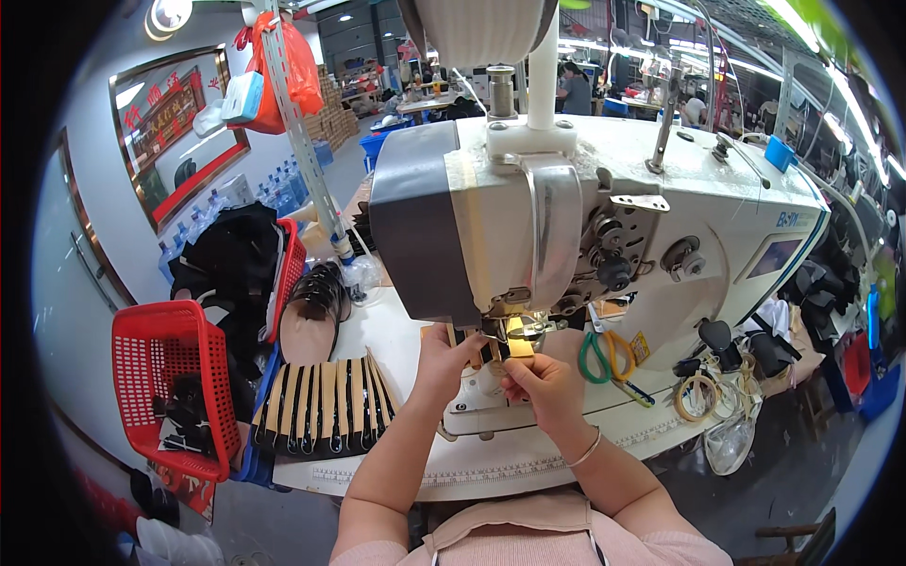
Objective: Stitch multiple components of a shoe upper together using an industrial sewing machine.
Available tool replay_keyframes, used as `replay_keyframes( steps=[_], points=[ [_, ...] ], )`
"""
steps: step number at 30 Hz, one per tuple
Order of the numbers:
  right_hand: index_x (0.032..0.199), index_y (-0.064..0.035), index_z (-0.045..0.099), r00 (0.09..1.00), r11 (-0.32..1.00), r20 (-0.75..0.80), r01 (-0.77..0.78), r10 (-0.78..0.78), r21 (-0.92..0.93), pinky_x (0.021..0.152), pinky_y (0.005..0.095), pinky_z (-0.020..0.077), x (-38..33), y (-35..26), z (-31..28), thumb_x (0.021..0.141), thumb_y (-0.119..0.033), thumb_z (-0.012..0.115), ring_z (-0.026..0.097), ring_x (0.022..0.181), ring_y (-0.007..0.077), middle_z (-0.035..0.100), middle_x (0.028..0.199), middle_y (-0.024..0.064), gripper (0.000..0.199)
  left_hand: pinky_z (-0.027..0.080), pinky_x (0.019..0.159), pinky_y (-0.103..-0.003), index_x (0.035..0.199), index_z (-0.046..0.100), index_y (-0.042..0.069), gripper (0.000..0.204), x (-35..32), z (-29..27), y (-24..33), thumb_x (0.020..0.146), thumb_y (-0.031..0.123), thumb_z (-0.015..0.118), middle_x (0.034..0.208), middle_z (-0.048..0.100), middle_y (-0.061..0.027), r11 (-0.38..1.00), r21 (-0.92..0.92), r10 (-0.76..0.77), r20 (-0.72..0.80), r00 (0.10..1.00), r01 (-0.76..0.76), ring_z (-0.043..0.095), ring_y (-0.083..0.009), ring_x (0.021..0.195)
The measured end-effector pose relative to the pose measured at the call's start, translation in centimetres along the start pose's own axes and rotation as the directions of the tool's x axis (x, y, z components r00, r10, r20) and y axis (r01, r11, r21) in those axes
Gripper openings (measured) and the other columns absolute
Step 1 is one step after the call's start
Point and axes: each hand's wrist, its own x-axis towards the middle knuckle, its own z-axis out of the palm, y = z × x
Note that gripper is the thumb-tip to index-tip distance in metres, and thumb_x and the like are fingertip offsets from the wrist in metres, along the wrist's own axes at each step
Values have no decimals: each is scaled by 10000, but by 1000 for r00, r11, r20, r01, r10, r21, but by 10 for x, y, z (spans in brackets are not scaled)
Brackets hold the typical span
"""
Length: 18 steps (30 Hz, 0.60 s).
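A white and grey sewing machine (415, 217) stands in front of me, its lamp lighting the needle area. My left hand (442, 366) is closed at the left of the needle, its thumb pressing toward a small tan and black piece (520, 348). From the right, my right hand (549, 389) pinches that piece's near edge between thumb and finger, beside the presser foot (540, 328). The machine and my fingers hide much of the piece. Similar tan and black strips (321, 406) lie side by side in a row, left of my left hand.
Scissors with green and orange handles (618, 357) lie right of my right hand. Further right are a roll of tape (696, 397) and cords. A black shoe upper (316, 297) lies behind the strips. Red baskets (212, 377) hold dark pieces at the left. A ruler strip (396, 478) edges the table.
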Motion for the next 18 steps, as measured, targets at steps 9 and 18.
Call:
replay_keyframes(
  steps=[9, 18],
  points=[
    [804, -1, 605, 998, 999, 36, -41, 42, -17, 501, 218, 455, -9, 28, -25, 815, -106, 595, 555, 550, 109, 598, 665, 60, 106, 391, 453, -254, 833, 542, 17, 155, 18, 3, 10, 691, -8, 599, 702, 550, -45, 999, -4, 54, 76, 996, -54, 502, -124, 543],
    [860, -32, 611, 739, 216, -81, 89, -669, -972, 665, 369, 447, -34, 29, -138, 688, -58, 629, 546, 762, 314, 591, 818, 110, 175, 411, 534, -247, 943, 516, 77, 183, 21, 2, 16, 763, 55, 541, 820, 551, -31, 975, -211, -58, 52, 997, 68, 530, -131, 672]
  ],
)
